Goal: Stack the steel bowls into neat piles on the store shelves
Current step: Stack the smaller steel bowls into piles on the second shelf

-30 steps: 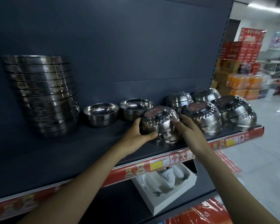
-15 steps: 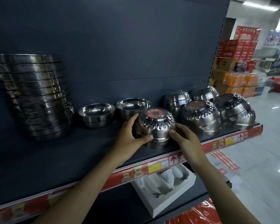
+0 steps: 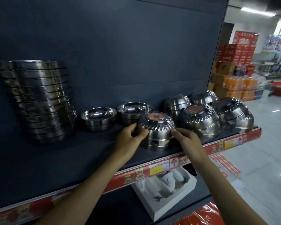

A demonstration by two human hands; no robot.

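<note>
Bowl pile [image 3: 157,132] near shelf lip [image 3: 161,166], left hand [image 3: 128,140], right hand [image 3: 188,140] clamped round it, open room leftward

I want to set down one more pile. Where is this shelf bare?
Bare shelf lies in front of the upright bowls, between the tall stack and the held pile. Right of that pile, the other inverted piles stand crowded to the shelf end.
</note>
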